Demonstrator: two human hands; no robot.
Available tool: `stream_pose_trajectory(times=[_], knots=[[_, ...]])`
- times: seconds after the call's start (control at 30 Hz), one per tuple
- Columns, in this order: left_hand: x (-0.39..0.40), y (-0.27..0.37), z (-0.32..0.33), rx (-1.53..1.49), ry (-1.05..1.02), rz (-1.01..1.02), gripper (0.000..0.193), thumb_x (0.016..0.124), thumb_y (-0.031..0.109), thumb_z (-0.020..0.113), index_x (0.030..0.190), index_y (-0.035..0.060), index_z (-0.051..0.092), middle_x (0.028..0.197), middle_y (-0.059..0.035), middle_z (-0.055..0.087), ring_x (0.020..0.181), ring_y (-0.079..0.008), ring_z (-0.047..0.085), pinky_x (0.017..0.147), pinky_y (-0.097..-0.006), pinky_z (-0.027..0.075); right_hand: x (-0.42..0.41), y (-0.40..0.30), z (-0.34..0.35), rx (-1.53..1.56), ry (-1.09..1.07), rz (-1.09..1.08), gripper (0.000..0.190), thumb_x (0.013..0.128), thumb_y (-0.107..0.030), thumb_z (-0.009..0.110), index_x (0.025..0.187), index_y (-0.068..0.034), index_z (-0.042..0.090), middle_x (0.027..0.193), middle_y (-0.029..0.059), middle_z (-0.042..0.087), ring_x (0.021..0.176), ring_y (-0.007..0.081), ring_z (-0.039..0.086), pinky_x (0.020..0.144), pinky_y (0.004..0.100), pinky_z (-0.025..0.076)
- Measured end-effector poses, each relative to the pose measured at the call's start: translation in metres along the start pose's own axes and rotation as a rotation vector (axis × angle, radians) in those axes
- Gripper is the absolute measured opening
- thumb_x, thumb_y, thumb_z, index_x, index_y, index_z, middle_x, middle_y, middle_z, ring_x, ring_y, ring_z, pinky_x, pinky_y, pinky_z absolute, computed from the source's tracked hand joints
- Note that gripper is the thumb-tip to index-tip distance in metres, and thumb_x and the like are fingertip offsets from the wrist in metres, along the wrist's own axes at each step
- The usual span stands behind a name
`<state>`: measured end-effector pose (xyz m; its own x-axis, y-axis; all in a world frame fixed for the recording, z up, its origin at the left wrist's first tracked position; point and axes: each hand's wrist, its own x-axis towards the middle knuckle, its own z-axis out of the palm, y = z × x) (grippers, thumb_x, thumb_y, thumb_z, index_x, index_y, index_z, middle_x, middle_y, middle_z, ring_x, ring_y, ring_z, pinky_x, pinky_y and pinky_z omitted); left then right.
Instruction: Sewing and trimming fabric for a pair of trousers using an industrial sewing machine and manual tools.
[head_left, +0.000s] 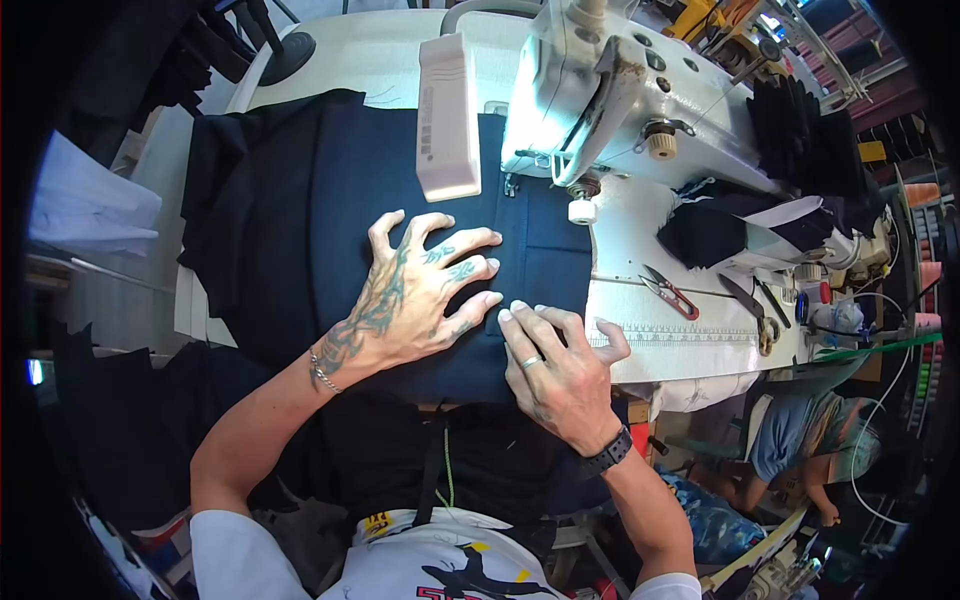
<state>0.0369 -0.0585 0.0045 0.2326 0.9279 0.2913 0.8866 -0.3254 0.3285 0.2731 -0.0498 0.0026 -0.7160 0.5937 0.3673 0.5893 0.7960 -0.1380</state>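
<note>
Dark navy fabric (360, 172) lies over the bed of a white industrial sewing machine (637, 112). My left hand (420, 285) rests on it with fingers spread and bent, the tips near a stitched seam. My right hand (559, 360) presses its fingertips on the fabric close to my left thumb, its thumb sticking out to the side. Neither hand grips the cloth. Up along the same seam, the presser foot (511, 184) stands at the fabric, beyond my hands. A white rectangular unit (448, 120) with buttons hangs just left of the machine head.
Red-handled thread snips (671, 294), scissors (750, 307) and a printed ruler scale (675, 334) lie on the table at right. Dark cut pieces (705, 229) lie under the machine arm. Another person (802, 435) sits at lower right. White cloth (94, 199) hangs at left.
</note>
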Motion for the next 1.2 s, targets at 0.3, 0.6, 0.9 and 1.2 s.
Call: stream_pose_trajectory(times=[0.3, 0.6, 0.9, 1.2], knots=[[0.000, 0.006, -0.003, 0.083, -0.039, -0.027, 0.040, 0.095, 0.049, 0.069, 0.118, 0.0170, 0.076, 0.151, 0.0045, 0.057, 0.140, -0.0344, 0.045, 0.119, -0.0664, 0.018, 0.007, 0.004, -0.011, 0.093, -0.060, 0.053, 0.041, 0.084, -0.014, 0.074, 0.125, -0.013, 0.074, 0.130, -0.0010, 0.070, 0.118, 0.0166, 0.063, 0.107, 0.0506, 0.025], [-0.003, 0.006, 0.002, 0.075, -0.019, -0.026, 0.039, 0.090, 0.045, 0.076, 0.119, 0.0187, 0.073, 0.156, 0.0050, 0.054, 0.146, -0.0341, 0.040, 0.120, -0.0666, 0.015, 0.034, 0.013, 0.003, -0.149, -0.051, 0.184, 0.052, 0.099, -0.017, 0.063, 0.148, -0.004, 0.056, 0.142, 0.0069, 0.066, 0.137, 0.0209, 0.057, 0.115, 0.0585, 0.020], [-0.003, 0.003, 0.001, 0.045, -0.049, -0.056, 0.040, 0.094, 0.048, 0.069, 0.119, 0.0182, 0.074, 0.154, 0.0032, 0.054, 0.144, -0.0367, 0.042, 0.118, -0.0691, 0.017, 0.026, 0.010, -0.001, -0.151, -0.083, 0.160, 0.050, 0.097, -0.021, 0.068, 0.146, -0.018, 0.062, 0.147, 0.0005, 0.065, 0.138, 0.0220, 0.058, 0.116, 0.0602, 0.018], [-0.003, 0.001, 0.006, 0.042, -0.018, -0.017, 0.039, 0.094, 0.047, 0.070, 0.119, 0.0174, 0.074, 0.152, 0.0039, 0.056, 0.141, -0.0369, 0.044, 0.117, -0.0690, 0.018, -0.001, 0.009, -0.004, 0.025, -0.058, -0.032, 0.042, 0.085, -0.020, 0.077, 0.127, -0.015, 0.074, 0.140, 0.0009, 0.067, 0.133, 0.0200, 0.060, 0.108, 0.0565, 0.023]])
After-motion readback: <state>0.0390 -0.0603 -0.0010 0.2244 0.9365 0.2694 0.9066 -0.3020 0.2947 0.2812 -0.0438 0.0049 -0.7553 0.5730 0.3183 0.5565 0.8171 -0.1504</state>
